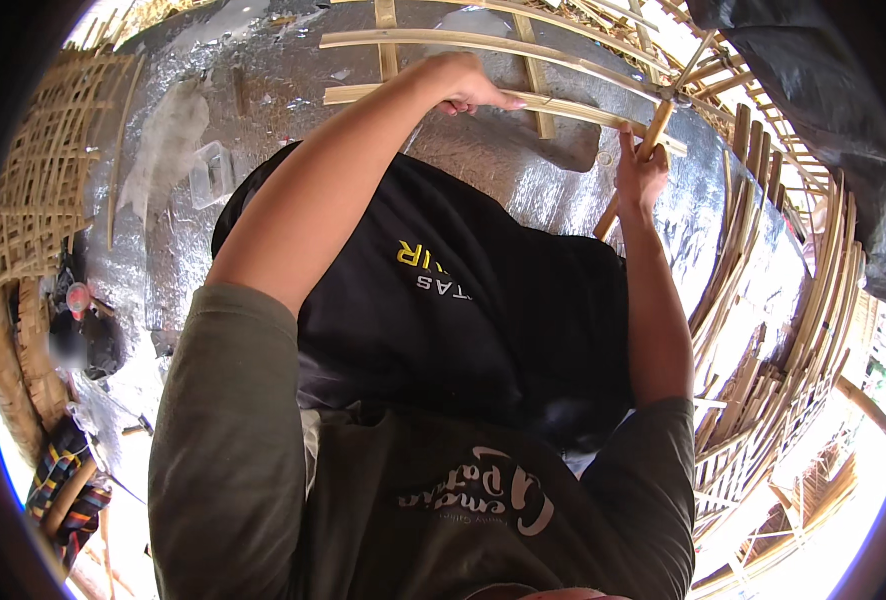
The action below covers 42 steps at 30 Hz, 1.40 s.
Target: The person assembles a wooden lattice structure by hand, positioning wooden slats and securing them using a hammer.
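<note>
A lattice of pale bamboo slats lies in front of me, long strips crossed by short upright ones (535, 78). My left hand (458, 82) is closed over the nearest long bamboo slat (573, 107), its thumb stretched along it to the right and its other fingers curled. My right hand (642, 178) is wrapped round a slanting wooden handle (656, 130) by that slat's right end, with its index finger pointing up. A small dark part shows at the handle's upper end; the tool's exact kind is unclear.
Silvery sheeting (163, 270) covers the ground. A clear plastic box (211, 174) stands left of my knees, near a woven bamboo panel (53, 160). Many bamboo strips (803, 330) are stacked at the right, below a dark tarp (803, 90). Black cloth (443, 330) covers my legs.
</note>
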Each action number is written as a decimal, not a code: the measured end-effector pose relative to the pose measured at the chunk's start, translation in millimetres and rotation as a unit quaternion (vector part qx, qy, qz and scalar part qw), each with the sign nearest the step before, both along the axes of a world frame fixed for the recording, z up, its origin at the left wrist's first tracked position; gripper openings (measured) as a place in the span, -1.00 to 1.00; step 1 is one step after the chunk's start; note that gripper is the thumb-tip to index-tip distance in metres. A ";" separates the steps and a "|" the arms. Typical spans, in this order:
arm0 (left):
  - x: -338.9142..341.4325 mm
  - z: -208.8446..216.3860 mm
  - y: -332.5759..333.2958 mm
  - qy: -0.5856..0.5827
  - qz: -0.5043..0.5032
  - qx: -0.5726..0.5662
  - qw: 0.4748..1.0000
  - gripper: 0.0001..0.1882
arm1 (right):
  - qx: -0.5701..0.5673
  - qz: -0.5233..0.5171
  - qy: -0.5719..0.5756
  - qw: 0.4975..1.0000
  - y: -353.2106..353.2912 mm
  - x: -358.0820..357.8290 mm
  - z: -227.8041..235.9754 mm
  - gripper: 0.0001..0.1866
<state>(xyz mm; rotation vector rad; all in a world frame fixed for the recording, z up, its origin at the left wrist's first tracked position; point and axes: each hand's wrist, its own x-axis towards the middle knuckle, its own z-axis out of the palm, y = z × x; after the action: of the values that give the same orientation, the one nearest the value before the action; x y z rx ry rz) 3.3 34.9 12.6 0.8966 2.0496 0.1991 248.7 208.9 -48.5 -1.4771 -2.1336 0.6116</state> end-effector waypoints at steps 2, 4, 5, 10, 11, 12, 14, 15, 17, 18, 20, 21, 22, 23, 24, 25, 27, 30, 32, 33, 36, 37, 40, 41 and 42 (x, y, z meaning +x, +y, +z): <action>-0.5 -4.4 2.5 0.012 -0.017 -0.002 1.000 -0.08 | 0.021 0.014 0.004 1.000 2.6 3.8 -2.8 -0.40; 0.2 -6.9 2.2 0.023 -0.027 0.009 0.999 -0.08 | 0.018 0.010 0.012 1.000 4.1 6.4 -3.0 -0.43; 0.4 -7.9 2.7 0.029 -0.032 0.015 0.999 -0.08 | 0.016 0.007 0.016 1.000 5.0 7.7 -3.0 -0.45; 0.5 -13.2 4.0 0.031 -0.006 -0.030 0.999 -0.07 | 0.011 0.024 0.102 0.994 -8.8 5.9 27.1 -0.54; 0.2 -15.0 2.7 0.034 0.005 -0.035 0.999 -0.06 | 0.024 0.036 0.110 0.993 -12.4 5.5 33.8 -0.55; 1.6 -13.7 3.3 0.046 0.005 -0.039 0.998 -0.05 | 0.042 0.065 0.117 0.990 -11.2 7.7 41.0 -0.58; 3.8 -10.8 4.6 0.070 0.003 -0.047 0.996 -0.02 | 0.008 0.081 0.138 0.987 -12.9 13.2 53.7 -0.58; 3.0 -9.9 3.4 0.072 0.005 -0.048 0.996 -0.01 | -0.010 0.091 0.151 0.984 -16.3 13.2 62.6 -0.59; 1.7 -8.5 0.8 0.077 0.009 -0.052 0.996 0.02 | -0.036 0.145 0.148 0.978 -17.9 15.4 75.6 -0.61; 1.4 -12.9 -0.7 0.095 0.015 -0.013 0.995 0.02 | -0.052 0.169 0.136 0.975 -19.5 16.3 83.2 -0.62; 1.7 -22.5 -4.5 0.132 0.028 0.062 0.989 0.04 | -0.062 0.205 0.058 0.975 -24.1 16.1 99.1 -0.67; 1.3 -20.6 -6.2 0.135 0.027 0.054 0.989 0.06 | -0.035 0.236 0.012 0.971 -31.4 12.9 107.7 -0.69; 1.7 -19.2 -5.6 0.137 0.023 0.045 0.989 0.08 | -0.010 0.264 -0.035 0.964 -39.7 10.3 113.3 -0.71; 2.4 -17.9 -5.6 0.140 0.020 0.036 0.989 0.09 | 0.016 0.292 -0.081 0.953 -46.2 8.6 117.6 -0.72; 3.5 -18.4 -5.1 0.147 0.019 0.039 0.988 0.09 | 0.011 0.331 -0.118 0.936 -49.2 8.8 120.8 -0.79; 4.5 -18.8 -4.9 0.154 0.018 0.042 0.987 0.09 | 0.030 0.353 -0.120 0.927 -53.2 8.7 121.4 -0.79; 5.0 -19.8 -4.1 0.166 0.017 0.043 0.985 0.09 | 0.068 0.397 -0.123 0.907 -62.3 7.5 121.3 -0.81; 4.4 -21.8 -4.3 0.186 0.022 0.049 0.981 0.07 | 0.030 0.371 -0.113 0.921 -67.8 1.5 135.4 -0.82; 6.5 -23.4 -7.3 0.209 0.032 0.065 0.975 0.07 | 0.003 0.340 -0.114 0.933 -71.3 -1.3 140.0 -0.81; 6.1 -24.3 -6.4 0.208 0.028 0.065 0.976 0.07 | 0.033 0.359 -0.108 0.926 -68.7 -0.3 137.5 -0.80; 4.4 -26.2 -5.2 0.203 0.022 0.060 0.977 0.06 | 0.078 0.383 -0.092 0.916 -62.4 1.9 127.8 -0.80; 4.4 -26.5 -5.6 0.202 0.022 0.057 0.978 0.05 | 0.062 0.369 -0.089 0.923 -63.7 1.6 126.8 -0.80; 6.8 -8.9 -5.2 0.146 0.026 0.008 0.989 0.03 | 0.063 0.344 -0.094 0.932 -65.1 7.6 118.7 -0.80; 9.1 -1.2 -4.6 0.118 0.026 -0.015 0.993 0.06 | 0.071 0.337 -0.098 0.934 -65.2 10.9 116.0 -0.79; 7.8 -3.0 -3.8 0.116 0.023 -0.022 0.993 0.05 | 0.090 0.357 -0.093 0.925 -66.8 10.3 116.5 -0.79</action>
<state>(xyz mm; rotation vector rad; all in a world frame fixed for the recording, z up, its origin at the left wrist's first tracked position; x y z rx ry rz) 11.1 31.2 9.7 0.8805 2.2813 0.0756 259.1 142.1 68.0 -0.6438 -2.7961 0.5006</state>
